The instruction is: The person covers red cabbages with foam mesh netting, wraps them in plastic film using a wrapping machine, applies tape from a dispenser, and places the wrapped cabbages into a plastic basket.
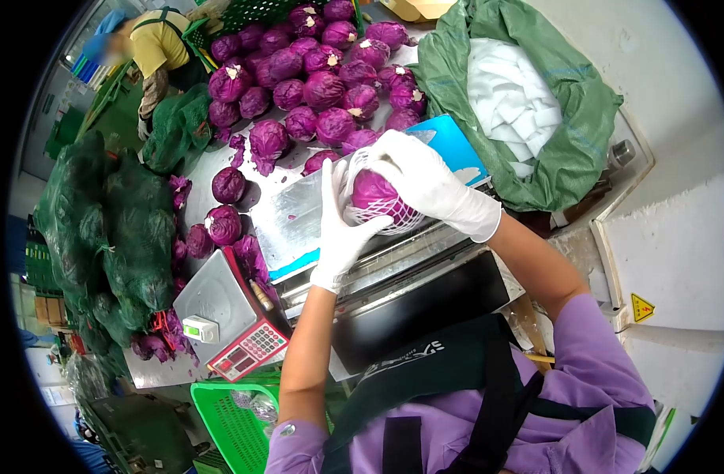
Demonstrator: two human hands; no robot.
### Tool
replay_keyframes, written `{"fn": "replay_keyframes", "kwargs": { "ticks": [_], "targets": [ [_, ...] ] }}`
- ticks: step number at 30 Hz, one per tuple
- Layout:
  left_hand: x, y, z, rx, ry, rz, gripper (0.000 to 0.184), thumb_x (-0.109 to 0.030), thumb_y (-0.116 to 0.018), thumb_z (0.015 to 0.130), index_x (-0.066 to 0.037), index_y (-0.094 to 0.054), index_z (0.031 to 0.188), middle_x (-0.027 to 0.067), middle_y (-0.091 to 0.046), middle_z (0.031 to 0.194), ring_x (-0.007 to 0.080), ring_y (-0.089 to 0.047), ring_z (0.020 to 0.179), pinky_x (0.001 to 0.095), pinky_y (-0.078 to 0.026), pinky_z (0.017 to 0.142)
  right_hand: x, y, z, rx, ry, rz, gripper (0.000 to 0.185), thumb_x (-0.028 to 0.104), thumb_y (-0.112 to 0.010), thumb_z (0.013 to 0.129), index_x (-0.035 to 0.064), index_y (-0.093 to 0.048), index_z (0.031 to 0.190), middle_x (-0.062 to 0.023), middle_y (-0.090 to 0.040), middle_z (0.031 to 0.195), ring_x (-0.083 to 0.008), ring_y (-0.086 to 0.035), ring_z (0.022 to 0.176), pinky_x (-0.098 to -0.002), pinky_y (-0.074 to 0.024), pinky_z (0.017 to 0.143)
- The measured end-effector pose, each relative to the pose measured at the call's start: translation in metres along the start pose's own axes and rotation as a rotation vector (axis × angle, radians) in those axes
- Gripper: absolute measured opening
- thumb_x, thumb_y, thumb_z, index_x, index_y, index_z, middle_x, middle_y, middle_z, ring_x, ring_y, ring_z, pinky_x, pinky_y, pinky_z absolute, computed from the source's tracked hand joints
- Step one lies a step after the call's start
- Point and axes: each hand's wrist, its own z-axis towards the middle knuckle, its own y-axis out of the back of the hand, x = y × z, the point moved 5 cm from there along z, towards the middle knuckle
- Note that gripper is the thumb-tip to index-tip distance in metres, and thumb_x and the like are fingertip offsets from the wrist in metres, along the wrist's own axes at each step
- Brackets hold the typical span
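A red cabbage (372,189) sits partly inside a white foam net sleeve (397,216), above the metal work surface in front of me. My left hand (342,237), in a white glove, cups the near left side of the netted cabbage, thumb and fingers apart around it. My right hand (425,180), also gloved in white, curls over the top and right of it, its fingers bent at the net's rim. The right fingertips are partly hidden. Under my hands lies a metal plate (287,221) with blue edging.
Loose red cabbages (324,89) are heaped at the back. A green sack (579,91) of white foam pieces stands right. On the left are a red digital scale (255,346), filled green net bags (133,237) and a green basket (220,423). Another person (163,47) bends far left.
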Motion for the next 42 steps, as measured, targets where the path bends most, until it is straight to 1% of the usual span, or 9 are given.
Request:
{"fn": "replay_keyframes", "kwargs": {
  "ticks": [6,10,13,17,21,24,28,30,42],
  "targets": [
    [0.015,0.006,0.001,-0.025,-0.013,0.189,0.117,-0.022,-0.09,0.063,-0.007,-0.019,0.155,0.0179,-0.036,0.147,0.0288,-0.039,0.136,0.0398,-0.035,0.112,0.03,-0.021,-0.016,0.342,0.428,-0.305,0.012,0.019,-0.06,0.087,0.0104,-0.065,0.093,-0.0065,-0.062,0.095,-0.0239,-0.058,0.095,-0.0391,-0.0442,0.088],
    [-0.004,0.004,0.0,-0.152,-0.234,0.69,0.079,-0.014,-0.088,0.061,-0.003,-0.044,0.127,0.0173,-0.044,0.139,0.029,-0.045,0.129,0.041,-0.039,0.107,0.028,-0.023,-0.023,0.237,0.438,-0.214,0.011,0.016,-0.057,0.081,0.0119,-0.065,0.088,-0.002,-0.062,0.087,-0.0204,-0.058,0.092,-0.0337,-0.0448,0.083],
    [0.02,0.002,0.009,-0.152,-0.185,0.193,0.079,-0.012,-0.088,0.064,-0.003,-0.043,0.128,0.0174,-0.049,0.132,0.0284,-0.05,0.123,0.0394,-0.041,0.104,0.029,-0.026,-0.022,0.182,0.411,-0.307,0.01,0.016,-0.058,0.08,0.0122,-0.064,0.088,-0.0022,-0.061,0.087,-0.0206,-0.058,0.091,-0.0344,-0.045,0.083],
    [-0.003,-0.013,0.011,-0.143,-0.182,0.378,0.07,-0.008,-0.081,0.072,-0.002,-0.04,0.128,0.0192,-0.049,0.134,0.0263,-0.05,0.126,0.0373,-0.04,0.105,0.022,-0.045,-0.011,0.172,0.229,-0.45,0.014,0.019,-0.059,0.083,0.0123,-0.066,0.093,-0.0036,-0.061,0.091,-0.0212,-0.057,0.093,-0.037,-0.0429,0.085],
    [0.016,-0.004,0.012,-0.16,-0.21,0.186,0.072,-0.005,-0.078,0.074,-0.001,-0.038,0.134,0.019,-0.048,0.136,0.0259,-0.048,0.128,0.0383,-0.039,0.108,0.021,-0.04,-0.02,0.376,0.269,-0.202,0.019,0.019,-0.065,0.082,0.0091,-0.066,0.098,-0.0057,-0.063,0.096,-0.0241,-0.058,0.1,-0.0386,-0.0441,0.09],
    [0.018,0.012,0.008,-0.017,-0.08,0.204,0.09,-0.016,-0.088,0.066,-0.001,-0.035,0.137,0.0194,-0.041,0.146,0.0279,-0.043,0.134,0.0403,-0.037,0.112,0.012,0.011,-0.013,0.149,0.129,-0.024,0.053,0.025,-0.078,0.074,0.0068,-0.063,0.122,-0.0111,-0.062,0.123,-0.0296,-0.052,0.121,-0.0408,-0.0382,0.105],
    [0.001,0.009,-0.005,0.207,-0.069,0.226,0.113,-0.014,-0.093,0.06,-0.004,-0.024,0.15,0.0196,-0.029,0.154,0.0297,-0.037,0.14,0.0426,-0.033,0.116,-0.056,0.028,-0.039,0.319,-0.071,-0.161,0.096,0.022,-0.085,0.071,0.0054,-0.033,0.15,-0.016,-0.036,0.151,-0.0286,-0.042,0.135,-0.0402,-0.0328,0.113],
    [0.008,0.006,-0.007,0.208,-0.034,0.21,0.112,-0.01,-0.091,0.061,-0.005,-0.024,0.15,0.0187,-0.031,0.154,0.0293,-0.037,0.14,0.0424,-0.034,0.115,-0.081,0.005,-0.058,0.522,-0.37,0.472,0.112,0.011,-0.087,0.069,0.0016,-0.014,0.155,-0.0157,-0.025,0.157,-0.0246,-0.034,0.14,-0.0386,-0.0302,0.116],
    [0.031,0.042,-0.015,0.032,0.051,0.233,0.102,-0.004,-0.09,0.062,-0.008,-0.024,0.14,0.0181,-0.039,0.145,0.0288,-0.043,0.135,0.0417,-0.04,0.111,-0.073,-0.024,-0.043,0.465,-0.306,0.551,0.113,0.017,-0.087,0.069,0.0001,-0.015,0.154,-0.0156,-0.029,0.156,-0.0229,-0.03,0.142,-0.0368,-0.0252,0.118]
  ]
}}
